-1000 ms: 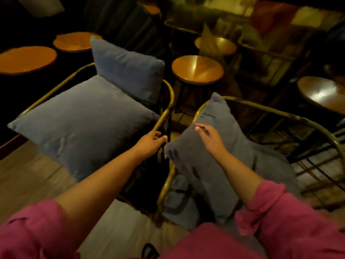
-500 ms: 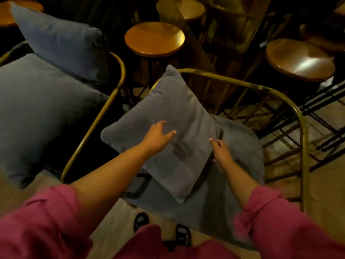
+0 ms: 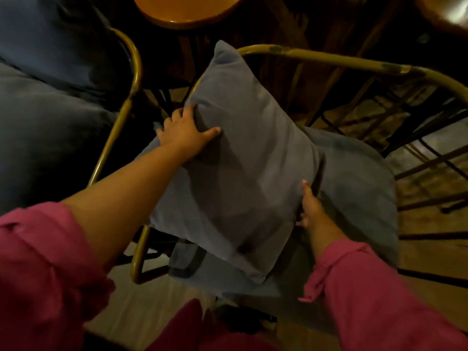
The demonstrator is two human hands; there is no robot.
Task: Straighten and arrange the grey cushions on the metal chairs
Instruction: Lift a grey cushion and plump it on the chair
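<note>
Both hands on the loose grey cushion (image 3: 243,158), which sits tilted on the right metal chair (image 3: 329,58), top corner leaning up against the curved gold back rail, lower part lying over the grey seat cushion (image 3: 354,188).

Left hand (image 3: 186,131) grips the cushion's left edge: thumb pressed into the front face, fingers wrapped round the side, fabric visibly pinched.

Right hand (image 3: 310,209) is at the cushion's right edge, thumb up along the seam, fingers tucked behind or under. Looks like a grasp, but the fingers are hidden, so can't confirm how tight.

Left metal chair (image 3: 126,102) is just beside, gold frame nearly touching the right one. It carries two more grey cushions: seat one (image 3: 45,138) flat, back one (image 3: 58,39) propped behind it. Dim there, details poor.

Round wooden table (image 3: 187,8) beyond the chairs. Pink sleeves (image 3: 45,269) on both arms.
</note>
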